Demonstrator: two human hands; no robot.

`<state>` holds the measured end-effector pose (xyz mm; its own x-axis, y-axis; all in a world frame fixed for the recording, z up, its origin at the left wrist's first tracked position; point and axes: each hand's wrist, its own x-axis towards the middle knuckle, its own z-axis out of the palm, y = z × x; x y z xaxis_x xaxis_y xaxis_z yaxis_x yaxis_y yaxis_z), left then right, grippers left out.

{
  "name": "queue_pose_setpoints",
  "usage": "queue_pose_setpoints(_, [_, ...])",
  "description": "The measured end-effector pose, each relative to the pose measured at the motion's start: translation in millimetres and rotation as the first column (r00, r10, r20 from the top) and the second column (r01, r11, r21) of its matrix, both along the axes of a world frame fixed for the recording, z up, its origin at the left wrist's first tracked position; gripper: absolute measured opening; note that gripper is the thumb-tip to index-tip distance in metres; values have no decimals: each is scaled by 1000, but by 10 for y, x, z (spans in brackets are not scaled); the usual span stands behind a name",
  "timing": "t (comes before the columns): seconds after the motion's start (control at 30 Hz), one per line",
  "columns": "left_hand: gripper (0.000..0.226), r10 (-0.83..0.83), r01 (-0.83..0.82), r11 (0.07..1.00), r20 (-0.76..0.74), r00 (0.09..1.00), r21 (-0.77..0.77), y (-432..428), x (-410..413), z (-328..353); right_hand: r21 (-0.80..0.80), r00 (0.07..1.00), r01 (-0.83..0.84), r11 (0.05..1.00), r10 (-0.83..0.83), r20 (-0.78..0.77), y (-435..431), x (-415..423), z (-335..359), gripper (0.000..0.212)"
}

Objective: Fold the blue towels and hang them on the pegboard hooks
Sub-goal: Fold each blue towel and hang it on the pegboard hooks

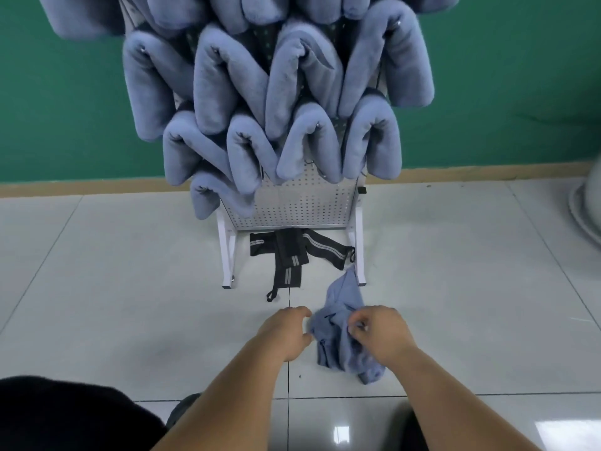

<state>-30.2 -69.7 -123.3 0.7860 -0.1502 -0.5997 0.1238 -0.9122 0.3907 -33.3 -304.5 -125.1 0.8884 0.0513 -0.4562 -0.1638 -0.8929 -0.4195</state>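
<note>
A crumpled blue towel hangs bunched between my hands, above the floor tiles. My right hand pinches its upper right part with curled fingers. My left hand grips the towel's left edge, thumb and fingers closed round the cloth. Ahead stands the white pegboard on its legs. Several folded blue towels are draped over its hooks in rows and cover most of the board; only the lowest strip of holes shows bare.
Black straps with grey stripes lie on the floor under the pegboard, between its white legs. A pale round object sits at the right edge. A green wall with a tan skirting stands behind. Dark clothing fills the bottom left corner.
</note>
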Motion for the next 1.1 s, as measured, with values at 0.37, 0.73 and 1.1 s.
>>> queue_pose_setpoints(0.37, [28, 205, -113, 899, 178, 963, -422, -224, 193, 978, 425, 978, 21, 905, -108, 180, 210, 273, 1293, 20])
queue_pose_setpoints(0.73, [12, 266, -65, 854, 327, 907, -516, 87, 523, 2333, 136, 887, -253, 958, 174, 428, 388, 547, 2482, 25])
queue_pose_setpoints(1.1, [40, 102, 26, 818, 189, 977, -575, 488, 416, 2865, 380, 898, -268, 885, 86, 432, 480, 643, 3018, 8])
